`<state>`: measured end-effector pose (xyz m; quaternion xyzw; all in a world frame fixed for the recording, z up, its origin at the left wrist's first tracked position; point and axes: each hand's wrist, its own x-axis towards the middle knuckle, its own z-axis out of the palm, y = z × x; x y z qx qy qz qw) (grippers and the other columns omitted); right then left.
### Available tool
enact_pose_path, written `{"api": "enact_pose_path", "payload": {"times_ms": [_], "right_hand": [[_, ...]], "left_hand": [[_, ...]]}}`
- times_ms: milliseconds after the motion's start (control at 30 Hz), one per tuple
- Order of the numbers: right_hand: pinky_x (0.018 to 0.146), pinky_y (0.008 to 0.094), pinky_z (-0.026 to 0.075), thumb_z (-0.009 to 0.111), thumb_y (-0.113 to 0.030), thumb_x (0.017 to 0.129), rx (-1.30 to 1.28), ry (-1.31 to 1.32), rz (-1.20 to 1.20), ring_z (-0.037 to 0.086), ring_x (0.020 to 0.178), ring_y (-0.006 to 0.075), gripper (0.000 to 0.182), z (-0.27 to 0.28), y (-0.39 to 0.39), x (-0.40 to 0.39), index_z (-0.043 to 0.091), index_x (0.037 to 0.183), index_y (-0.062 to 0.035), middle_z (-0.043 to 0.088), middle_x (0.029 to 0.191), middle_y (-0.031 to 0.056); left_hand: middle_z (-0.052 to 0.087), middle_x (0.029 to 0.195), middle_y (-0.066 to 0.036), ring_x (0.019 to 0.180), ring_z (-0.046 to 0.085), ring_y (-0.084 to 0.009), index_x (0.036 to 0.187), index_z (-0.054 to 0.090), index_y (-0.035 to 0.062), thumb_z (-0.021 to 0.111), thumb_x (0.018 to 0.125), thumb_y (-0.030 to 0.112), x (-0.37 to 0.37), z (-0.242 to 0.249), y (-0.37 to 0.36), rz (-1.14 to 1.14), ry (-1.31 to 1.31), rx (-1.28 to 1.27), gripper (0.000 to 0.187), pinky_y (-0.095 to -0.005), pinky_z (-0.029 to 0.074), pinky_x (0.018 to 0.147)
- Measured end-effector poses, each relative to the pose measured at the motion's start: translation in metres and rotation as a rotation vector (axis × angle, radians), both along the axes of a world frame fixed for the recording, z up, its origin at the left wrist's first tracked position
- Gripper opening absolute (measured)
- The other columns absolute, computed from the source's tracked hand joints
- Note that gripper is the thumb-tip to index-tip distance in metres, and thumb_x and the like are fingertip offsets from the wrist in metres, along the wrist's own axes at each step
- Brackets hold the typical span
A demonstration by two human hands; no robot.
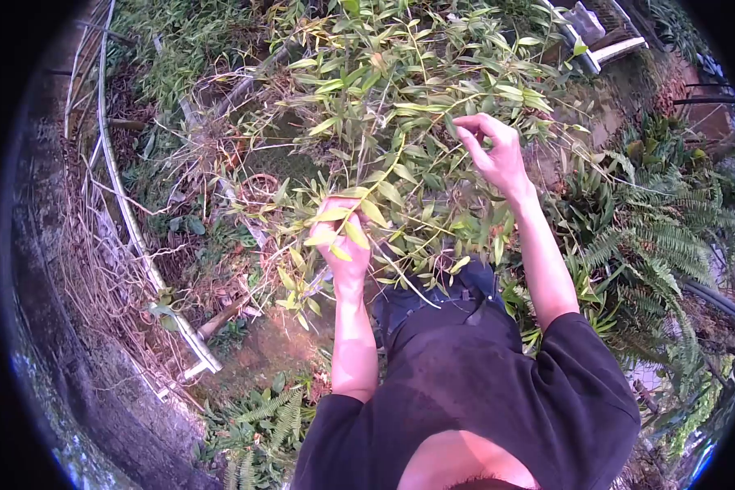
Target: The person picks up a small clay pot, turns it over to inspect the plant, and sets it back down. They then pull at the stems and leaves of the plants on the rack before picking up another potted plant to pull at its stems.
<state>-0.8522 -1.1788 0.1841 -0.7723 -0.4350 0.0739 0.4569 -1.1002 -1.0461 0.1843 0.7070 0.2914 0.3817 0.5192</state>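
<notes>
On the near side of the leafy plant (420, 106), the left hand (353, 263) sits beneath a slender yellowish stem (401, 152), its grip hidden from me, while toward the plant's right the right hand (501, 158) pinches a leaf (451, 126), and a sharp sideways tug could snap the stem.

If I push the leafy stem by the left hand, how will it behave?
Probably springy: the leafy stem looks slender and curves down to the left hand. Likely light, with thin leaves. May snag, since foliage crowds around it.
</notes>
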Motion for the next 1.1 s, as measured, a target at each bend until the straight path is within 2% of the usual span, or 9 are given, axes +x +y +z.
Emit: {"api": "enact_pose_path", "payload": {"times_ms": [200,300,400,500,600,667,933,1000,1100], "right_hand": [[0.076,0.0452,0.056,0.061,-0.011,0.084,-0.810,-0.128,0.423,0.069,0.080,0.0388,0.015,-0.060,0.057,0.027,0.069,0.087,0.0017,0.069,0.087,0.0237],[0.069,0.0448,0.055,0.056,-0.011,0.084,-0.788,-0.425,0.331,0.067,0.075,0.0391,0.015,-0.111,0.067,0.012,0.065,0.093,-0.0022,0.065,0.080,0.0198],[0.063,0.0438,0.050,0.054,-0.006,0.084,-0.140,-0.319,0.227,0.064,0.070,0.0335,0.006,-0.193,0.063,0.012,0.060,0.085,-0.0043,0.060,0.077,0.0166],[0.064,0.0383,0.049,0.055,-0.012,0.091,-0.384,-0.389,0.152,0.062,0.073,0.0229,0.011,-0.278,0.067,0.032,0.059,0.082,-0.0079,0.060,0.077,0.0073],[0.057,0.0234,0.044,0.049,-0.010,0.099,0.161,1.112,0.168,0.055,0.064,0.0115,0.013,-0.230,0.058,0.028,0.059,0.094,-0.0036,0.054,0.073,0.0010],[0.054,0.0248,0.043,0.052,-0.012,0.099,0.253,1.569,0.034,0.055,0.061,0.0112,0.015,-0.226,0.062,0.027,0.059,0.089,-0.0046,0.055,0.073,-0.0007],[0.057,0.0304,0.045,0.057,-0.030,0.094,-0.387,-0.304,0.224,0.059,0.063,0.0166,0.024,-0.234,0.063,0.041,0.060,0.079,-0.0114,0.056,0.069,0.0024],[0.062,0.0319,0.049,0.060,-0.028,0.096,-0.275,0.618,-0.003,0.066,0.074,0.0162,0.024,-0.136,0.058,0.013,0.067,0.099,-0.0048,0.069,0.083,0.0075],[0.060,0.0330,0.045,0.059,-0.031,0.097,-0.426,0.324,-0.003,0.060,0.068,0.0117,0.031,-0.051,0.041,0.004,0.071,0.104,-0.0038,0.067,0.073,0.0039]], "left_hand": [[0.063,0.100,-0.007,0.093,0.061,-0.0155,0.097,0.062,0.0030,0.055,0.098,0.003,0.033,-0.005,0.021,0.084,0.032,-0.139,0.008,-0.0283,0.048,0.081],[0.064,0.105,-0.010,0.093,0.066,-0.0190,0.102,0.060,0.0031,0.057,0.099,0.007,0.045,-0.021,0.016,0.099,-0.224,-0.283,0.006,-0.0305,0.054,0.081],[0.066,0.107,-0.017,0.094,0.070,-0.0245,0.102,0.054,0.0037,0.054,0.099,0.002,0.041,-0.031,0.012,0.190,-0.297,-0.287,0.004,-0.0323,0.059,0.076],[0.065,0.103,-0.017,0.091,0.069,-0.0244,0.102,0.045,0.0078,0.050,0.097,-0.003,0.042,-0.039,-0.002,0.329,-0.377,-0.328,0.013,-0.0333,0.059,0.078],[0.063,0.098,-0.017,0.087,0.068,-0.0235,0.098,0.038,0.0093,0.049,0.095,-0.006,0.045,-0.061,-0.019,0.360,-0.467,-0.534,0.019,-0.0341,0.060,0.075],[0.062,0.098,-0.016,0.085,0.067,-0.0238,0.101,0.038,0.0082,0.047,0.094,-0.009,0.048,-0.099,-0.029,0.374,-0.453,-0.460,0.021,-0.0359,0.060,0.072],[0.066,0.102,-0.015,0.084,0.068,-0.0227,0.118,0.048,0.0043,0.050,0.098,-0.003,0.052,-0.132,-0.024,0.352,-0.335,-0.781,0.022,-0.0337,0.060,0.068],[0.068,0.102,-0.013,0.084,0.068,-0.0202,0.116,0.053,0.0027,0.051,0.099,-0.001,0.048,-0.127,-0.020,0.264,-0.245,-0.813,0.018,-0.0314,0.059,0.073],[0.069,0.103,-0.012,0.085,0.068,-0.0170,0.116,0.057,0.0010,0.052,0.099,0.001,0.043,-0.145,-0.016,0.103,-0.086,-0.705,0.017,-0.0283,0.056,0.079]]}}
